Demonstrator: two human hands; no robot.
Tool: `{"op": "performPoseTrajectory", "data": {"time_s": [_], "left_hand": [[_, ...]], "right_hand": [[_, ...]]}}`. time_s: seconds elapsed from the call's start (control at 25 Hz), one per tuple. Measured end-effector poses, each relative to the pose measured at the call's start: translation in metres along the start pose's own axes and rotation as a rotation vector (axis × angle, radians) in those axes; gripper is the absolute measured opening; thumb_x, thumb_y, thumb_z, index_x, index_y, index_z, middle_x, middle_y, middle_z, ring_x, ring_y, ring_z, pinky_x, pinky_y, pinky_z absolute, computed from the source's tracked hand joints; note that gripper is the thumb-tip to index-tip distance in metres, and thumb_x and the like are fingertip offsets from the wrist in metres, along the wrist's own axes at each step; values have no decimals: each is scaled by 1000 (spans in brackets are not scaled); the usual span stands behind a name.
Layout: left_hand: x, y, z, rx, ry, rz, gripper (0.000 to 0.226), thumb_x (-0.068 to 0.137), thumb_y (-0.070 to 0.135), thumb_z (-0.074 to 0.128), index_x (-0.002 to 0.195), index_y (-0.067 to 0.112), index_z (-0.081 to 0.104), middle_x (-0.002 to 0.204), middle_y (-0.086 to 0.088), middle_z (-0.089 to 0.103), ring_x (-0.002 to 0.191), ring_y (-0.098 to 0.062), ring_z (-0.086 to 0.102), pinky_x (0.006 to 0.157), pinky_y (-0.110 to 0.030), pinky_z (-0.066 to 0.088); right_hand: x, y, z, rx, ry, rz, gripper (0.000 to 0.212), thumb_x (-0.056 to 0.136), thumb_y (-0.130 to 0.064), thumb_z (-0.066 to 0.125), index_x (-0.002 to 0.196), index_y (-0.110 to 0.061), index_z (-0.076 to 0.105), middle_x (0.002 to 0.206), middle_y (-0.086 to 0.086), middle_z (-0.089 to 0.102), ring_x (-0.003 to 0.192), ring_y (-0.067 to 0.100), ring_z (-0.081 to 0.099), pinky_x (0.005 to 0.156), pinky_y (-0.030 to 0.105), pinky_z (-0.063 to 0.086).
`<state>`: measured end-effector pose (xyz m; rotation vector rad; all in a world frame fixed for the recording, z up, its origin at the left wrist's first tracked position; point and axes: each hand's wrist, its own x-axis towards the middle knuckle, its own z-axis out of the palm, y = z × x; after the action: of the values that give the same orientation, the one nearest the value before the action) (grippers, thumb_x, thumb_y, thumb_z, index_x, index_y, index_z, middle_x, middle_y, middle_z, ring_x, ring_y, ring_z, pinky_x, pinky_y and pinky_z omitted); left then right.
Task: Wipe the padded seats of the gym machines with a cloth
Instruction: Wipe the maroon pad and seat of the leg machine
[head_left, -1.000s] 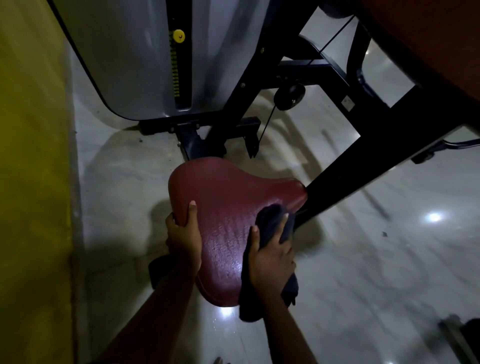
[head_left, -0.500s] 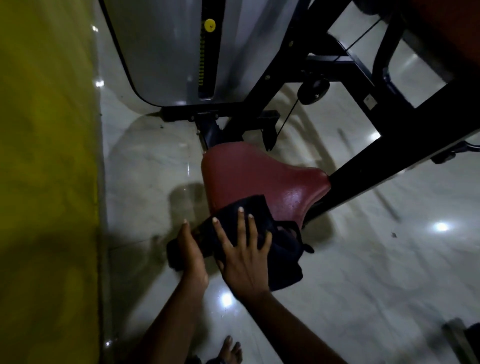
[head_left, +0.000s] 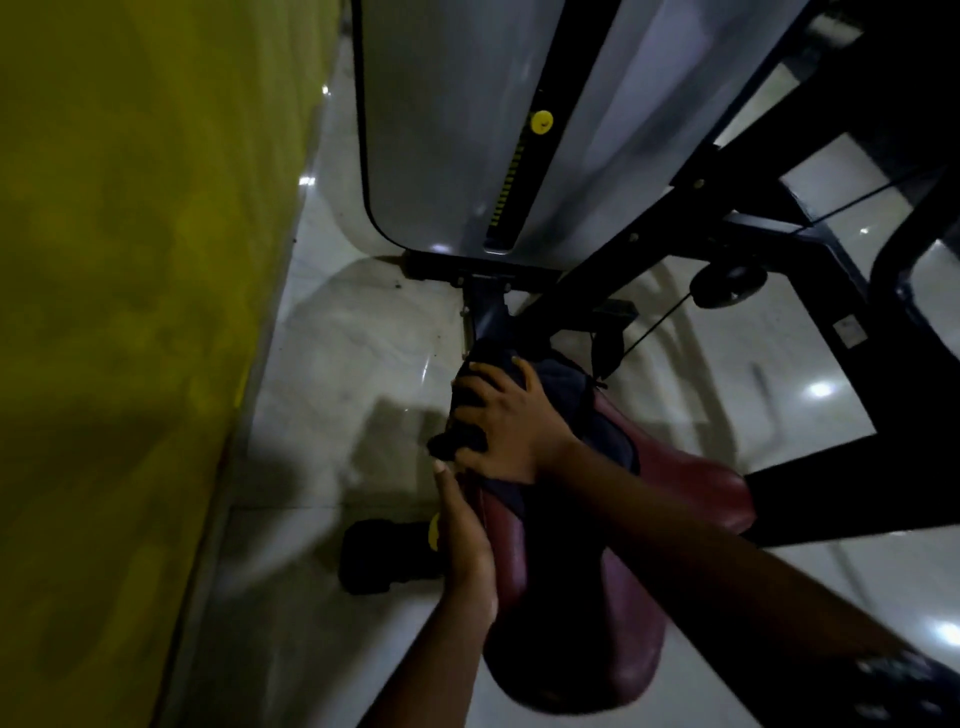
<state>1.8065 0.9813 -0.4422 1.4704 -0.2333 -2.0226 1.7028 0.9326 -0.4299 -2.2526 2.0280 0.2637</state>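
A dark red padded seat of a gym machine fills the lower middle of the head view. A dark cloth lies over its far end. My right hand presses flat on the cloth there, fingers spread. My left hand lies along the seat's left edge, fingers straight, thumb near the cloth. My right forearm crosses over the seat and hides its middle.
The grey weight-stack cover with a yellow pin stands just beyond the seat. Black frame bars run to the right. A yellow wall closes the left side. A dark object lies on the glossy floor under the seat's left.
My right hand has pushed the cloth from the seat's near part to its far end. The left hand stays on the left edge. The view has moved closer over the seat.
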Motion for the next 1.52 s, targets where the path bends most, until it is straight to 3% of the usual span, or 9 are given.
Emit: {"op": "performPoseTrajectory", "data": {"time_s": [0.08,0.24,0.44,0.72,0.88,1.0,1.2,1.4,1.52], "left_hand": [[-1,-4,6,137,120,134,45,95,46,37,122,15,58,119,-3,58,118,-21,52,93,-24,38],[5,-16,6,526,188,137,68,91,61,16,134,20,50,137,-11,52,126,-31,46,106,-36,31],[16,-23,8,677,208,284,64,91,58,21,131,18,50,133,-12,54,123,-32,48,98,-37,34],[19,-29,5,749,204,359,89,67,77,16,126,21,52,123,-12,59,118,-34,52,97,-43,39],[16,-30,3,712,181,327,90,67,85,15,124,25,53,122,-8,60,115,-33,54,99,-46,40],[15,-29,6,708,205,312,77,81,76,20,125,22,53,123,-13,60,115,-34,54,99,-45,41],[10,-26,6,652,182,306,91,72,81,16,127,18,51,124,-16,60,111,-36,56,97,-47,44],[16,-29,3,531,106,318,72,81,76,29,120,22,57,119,-10,65,110,-31,59,99,-47,44],[30,-46,-20,483,-46,231,94,61,94,29,126,30,55,130,2,59,122,-21,54,107,-45,39]], "right_hand": [[-14,2,9,-33,60,-147,53,77,-58,33,110,-28,63,135,1,51,137,24,31,110,60,11],[-12,29,13,19,65,-340,50,79,-58,38,111,-29,61,125,-2,56,130,23,39,108,50,13],[43,59,3,46,-59,-81,57,81,-65,30,124,-35,52,123,-1,54,118,23,44,93,42,30],[-39,103,16,571,5,523,66,88,-64,37,145,-34,23,145,5,40,128,29,43,103,39,35],[-76,69,22,197,24,745,80,77,-75,7,147,-37,13,149,9,34,132,32,37,106,51,29],[-98,4,26,148,182,719,65,86,-60,24,146,-35,24,152,12,29,138,34,28,108,55,14],[-161,-5,47,77,237,323,69,81,-57,44,145,-41,24,156,0,17,140,26,25,110,50,13],[-116,-1,42,44,288,644,61,84,-58,35,141,-37,33,149,6,36,137,27,34,108,51,12],[-125,-46,49,72,326,619,62,80,-42,39,141,-31,34,147,7,39,137,27,29,110,48,9]]}}
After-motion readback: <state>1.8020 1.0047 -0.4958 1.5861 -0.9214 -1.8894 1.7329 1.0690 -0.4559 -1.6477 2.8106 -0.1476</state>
